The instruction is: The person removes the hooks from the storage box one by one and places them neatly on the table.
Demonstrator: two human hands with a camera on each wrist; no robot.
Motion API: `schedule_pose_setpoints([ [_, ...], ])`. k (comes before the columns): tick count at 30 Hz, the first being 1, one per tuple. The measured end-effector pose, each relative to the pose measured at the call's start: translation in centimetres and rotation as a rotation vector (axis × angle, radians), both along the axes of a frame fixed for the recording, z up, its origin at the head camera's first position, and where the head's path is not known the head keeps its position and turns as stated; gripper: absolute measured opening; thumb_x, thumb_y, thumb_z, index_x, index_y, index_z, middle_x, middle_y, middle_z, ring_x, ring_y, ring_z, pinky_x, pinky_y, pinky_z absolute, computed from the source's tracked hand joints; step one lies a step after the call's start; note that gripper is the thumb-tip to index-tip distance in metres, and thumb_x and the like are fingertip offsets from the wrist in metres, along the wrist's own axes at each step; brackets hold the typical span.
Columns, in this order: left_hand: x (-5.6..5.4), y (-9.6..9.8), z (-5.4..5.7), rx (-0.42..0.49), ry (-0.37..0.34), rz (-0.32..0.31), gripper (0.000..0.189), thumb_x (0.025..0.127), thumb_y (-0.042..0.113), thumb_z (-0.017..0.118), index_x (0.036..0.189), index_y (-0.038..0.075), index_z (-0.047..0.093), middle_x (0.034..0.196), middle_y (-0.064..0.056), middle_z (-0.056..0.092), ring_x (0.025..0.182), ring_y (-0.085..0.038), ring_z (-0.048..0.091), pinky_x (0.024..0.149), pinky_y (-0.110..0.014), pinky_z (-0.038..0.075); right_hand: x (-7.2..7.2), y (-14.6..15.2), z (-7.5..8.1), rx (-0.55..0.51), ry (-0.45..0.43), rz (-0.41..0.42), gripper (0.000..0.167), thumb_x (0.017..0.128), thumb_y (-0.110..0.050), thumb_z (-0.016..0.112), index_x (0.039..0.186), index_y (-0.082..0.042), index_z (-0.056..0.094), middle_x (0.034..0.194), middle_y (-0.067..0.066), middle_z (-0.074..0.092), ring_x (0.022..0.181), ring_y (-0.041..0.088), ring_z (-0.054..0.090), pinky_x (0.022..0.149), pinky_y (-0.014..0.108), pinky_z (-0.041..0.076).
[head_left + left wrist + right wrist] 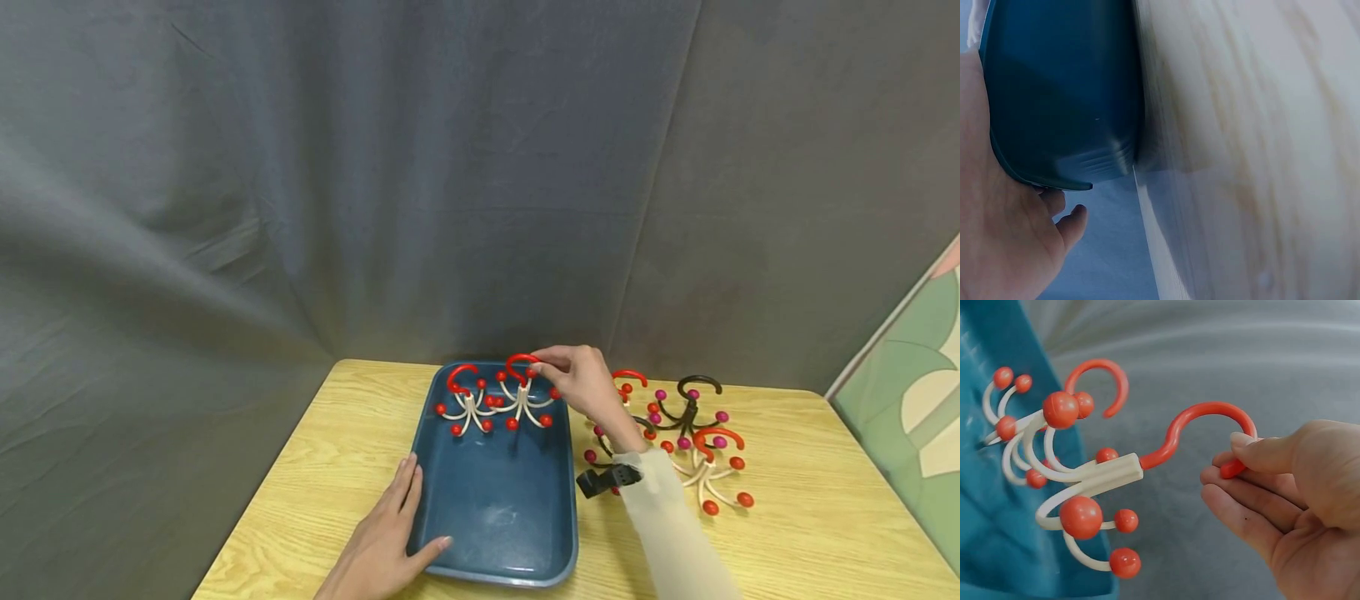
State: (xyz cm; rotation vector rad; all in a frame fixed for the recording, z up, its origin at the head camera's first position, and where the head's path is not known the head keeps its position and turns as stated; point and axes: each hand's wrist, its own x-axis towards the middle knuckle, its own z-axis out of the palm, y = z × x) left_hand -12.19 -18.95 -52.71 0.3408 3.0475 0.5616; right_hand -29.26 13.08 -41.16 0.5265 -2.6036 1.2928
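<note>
My right hand (583, 382) pinches the tip of the red hook on a white multi-arm hanger with red ball ends (522, 395), between thumb and fingers. That hanger is over the far right part of a dark blue tray (487, 517); whether it touches the bottom I cannot tell. Close beside it, a matching white hanger with a red hook (469, 407) stands in the tray's far left part. My left hand (382, 525) rests along the tray's left rim, fingers fairly straight and thumb over the edge. In the left wrist view, its fingers (1071, 228) show beside the tray's outer wall.
Several more hangers stand right of the tray: a black one with magenta balls (687, 414), a white one with a red hook (705, 473), and others partly behind my right arm. The wooden table (315, 442) meets a grey curtain (480, 183) at the back.
</note>
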Motion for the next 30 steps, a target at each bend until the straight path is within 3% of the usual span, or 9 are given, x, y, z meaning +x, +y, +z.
schedule_pose_setpoints([
  [8,0.0,0.0,-0.1,0.015,-0.004,0.009,0.109,0.092,0.079,0.056,0.167,0.007,0.025,0.180,-0.004,0.011,0.165,-0.030,0.019,0.126,-0.053,0.038,2.4,1.4,2.7,-0.006,0.046,0.009,0.021,0.096,-0.019,0.078,0.114,-0.009,0.082,0.103,0.008,0.083,0.088,0.022,0.079,0.072,0.026,0.058],
  [12,0.0,0.1,0.0,0.024,-0.013,0.005,0.109,0.092,0.079,0.055,0.167,0.007,0.025,0.180,-0.005,0.011,0.165,-0.031,0.020,0.125,-0.054,0.039,3.9,2.5,4.0,0.002,0.061,0.021,0.020,0.096,-0.019,0.078,0.113,-0.010,0.082,0.101,0.009,0.083,0.084,0.017,0.079,0.065,0.023,0.055],
  [17,0.0,0.0,0.1,0.017,-0.041,0.014,0.111,0.092,0.082,0.053,0.168,0.008,0.023,0.180,-0.004,0.008,0.165,-0.031,0.019,0.124,-0.055,0.039,6.2,4.0,5.3,0.010,0.046,0.002,0.020,0.096,-0.022,0.079,0.113,-0.012,0.082,0.095,0.006,0.082,0.066,0.015,0.069,0.053,0.024,0.048],
  [24,-0.1,0.0,0.1,0.012,-0.051,0.014,0.112,0.091,0.083,0.052,0.168,0.008,0.022,0.180,-0.002,0.006,0.165,-0.030,0.018,0.124,-0.054,0.040,9.3,7.2,5.9,0.014,0.000,-0.012,0.024,0.096,-0.025,0.079,0.116,-0.013,0.081,0.104,0.007,0.083,0.081,0.008,0.077,0.056,0.023,0.054],
  [30,-0.2,0.2,0.1,0.009,-0.072,0.025,0.112,0.091,0.083,0.053,0.169,0.009,0.021,0.180,-0.003,0.006,0.165,-0.030,0.018,0.124,-0.055,0.040,11.9,9.8,5.4,0.035,0.018,-0.028,0.021,0.095,-0.022,0.079,0.114,-0.014,0.082,0.105,0.005,0.083,0.081,-0.001,0.075,0.060,0.021,0.056],
])
